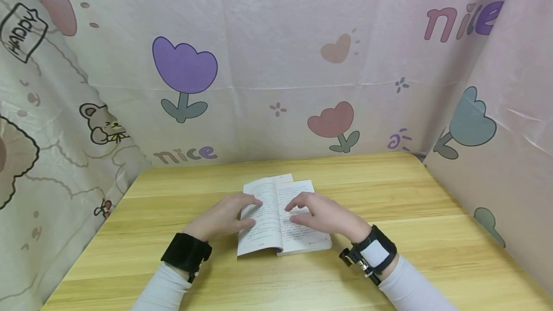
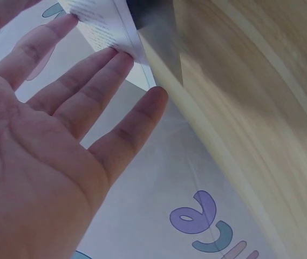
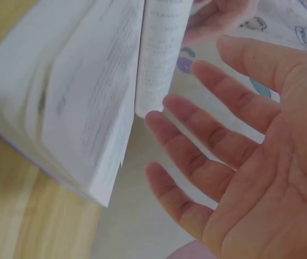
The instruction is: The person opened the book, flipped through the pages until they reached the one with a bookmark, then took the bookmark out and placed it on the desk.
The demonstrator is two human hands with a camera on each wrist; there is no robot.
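An open paperback book (image 1: 305, 239) with printed text lies on the wooden table, its left page (image 1: 261, 235) bowed up a little at the front edge. My left hand (image 1: 219, 218) reaches over the left side, and in the left wrist view its extended fingertips (image 2: 123, 56) meet the page. Above the right page hovers or rests my right hand (image 1: 327, 213), fingers loosely bent. The right wrist view shows those fingers (image 3: 196, 162) spread beside the book (image 3: 83, 102), gripping nothing. Whether the right fingertips touch paper I cannot tell.
Light wood table (image 1: 410, 196) surrounds the book. A printed cloth (image 1: 259, 61) with flowers and words hangs behind and along both sides. Each wrist wears a black strap (image 1: 183, 253) with a small device.
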